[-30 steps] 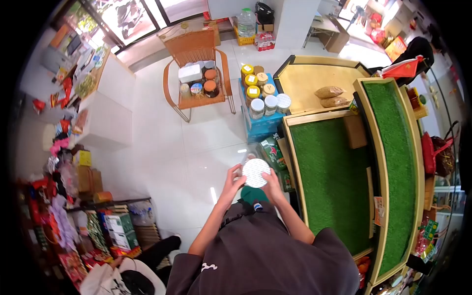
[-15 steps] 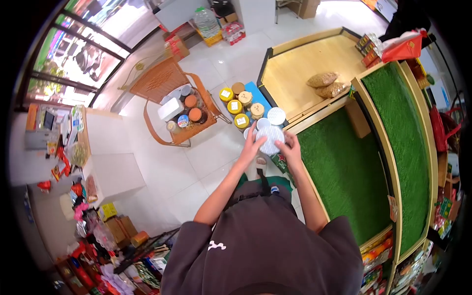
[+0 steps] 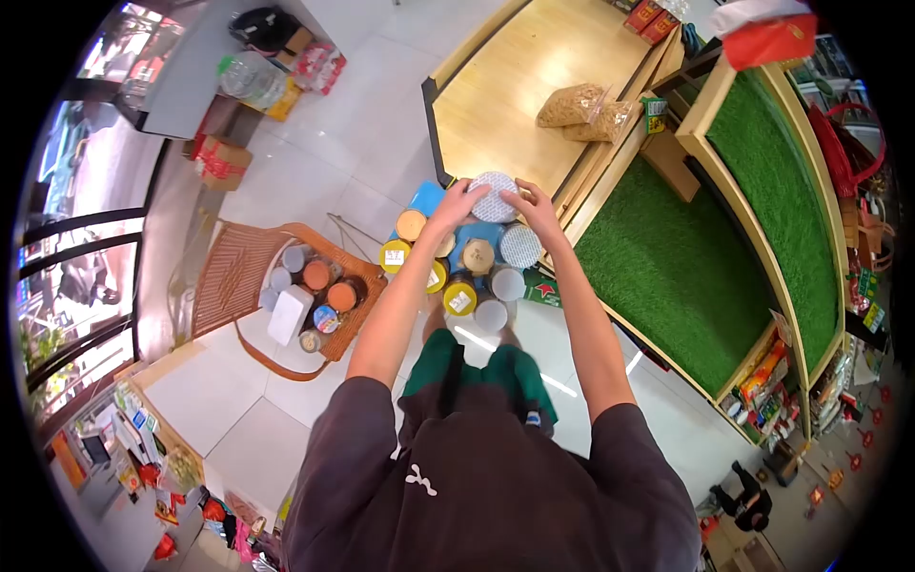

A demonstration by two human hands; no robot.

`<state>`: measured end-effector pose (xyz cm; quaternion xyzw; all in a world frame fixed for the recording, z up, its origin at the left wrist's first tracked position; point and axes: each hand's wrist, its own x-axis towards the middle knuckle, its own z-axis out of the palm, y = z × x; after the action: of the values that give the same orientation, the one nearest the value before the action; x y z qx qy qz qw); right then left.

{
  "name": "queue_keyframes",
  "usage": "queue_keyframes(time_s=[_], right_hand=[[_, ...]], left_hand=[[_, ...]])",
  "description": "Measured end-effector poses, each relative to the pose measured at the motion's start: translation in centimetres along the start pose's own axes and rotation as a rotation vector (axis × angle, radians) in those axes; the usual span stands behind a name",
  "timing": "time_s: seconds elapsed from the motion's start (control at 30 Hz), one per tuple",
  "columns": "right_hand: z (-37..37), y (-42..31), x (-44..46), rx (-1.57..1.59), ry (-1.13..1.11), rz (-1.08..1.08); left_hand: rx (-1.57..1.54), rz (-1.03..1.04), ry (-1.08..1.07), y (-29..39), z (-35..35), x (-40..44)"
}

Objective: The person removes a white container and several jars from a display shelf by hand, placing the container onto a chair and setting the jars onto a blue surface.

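Between my left hand [image 3: 459, 204] and my right hand [image 3: 531, 204] is a round white-lidded container [image 3: 495, 194], its top finely patterned. Fingers of both hands curl around its sides; its body is hidden below. It is over the far end of a blue surface [image 3: 428, 196]; I cannot tell whether it rests there. Nearer me stand a similar white-patterned lid [image 3: 520, 246], plain white lids [image 3: 507, 283], a beige-topped jar [image 3: 478, 255] and yellow-lidded jars [image 3: 459, 297], some partly covered by my left forearm.
A wicker chair [image 3: 219, 276] at left holds orange-lidded jars [image 3: 341, 296] and a white box [image 3: 290, 316]. To the right runs a wooden display stand with green turf [image 3: 658, 276]. Bags of brown goods [image 3: 572, 107] lie on its wooden top. A person [image 3: 742, 499] is far off at lower right.
My hands have carried the white-lidded container forward, from the near side of the jar group to its far end. The view has turned, and the chair now appears lower and farther left.
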<state>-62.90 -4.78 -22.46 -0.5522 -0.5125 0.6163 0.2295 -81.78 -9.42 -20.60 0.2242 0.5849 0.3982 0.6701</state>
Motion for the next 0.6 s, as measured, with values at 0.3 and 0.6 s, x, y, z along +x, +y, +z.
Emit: queue_keyframes(time_s=[0.3,0.6], right_hand=[[1.7,2.1,2.5,-0.295,-0.065,0.135],[3.1,5.9,2.1,-0.595,-0.098,0.102]], left_hand=[[0.372,-0.089,-0.118,-3.1,-3.7,7.0],[0.726,-0.091,-0.27,-4.4,-4.8,7.7]])
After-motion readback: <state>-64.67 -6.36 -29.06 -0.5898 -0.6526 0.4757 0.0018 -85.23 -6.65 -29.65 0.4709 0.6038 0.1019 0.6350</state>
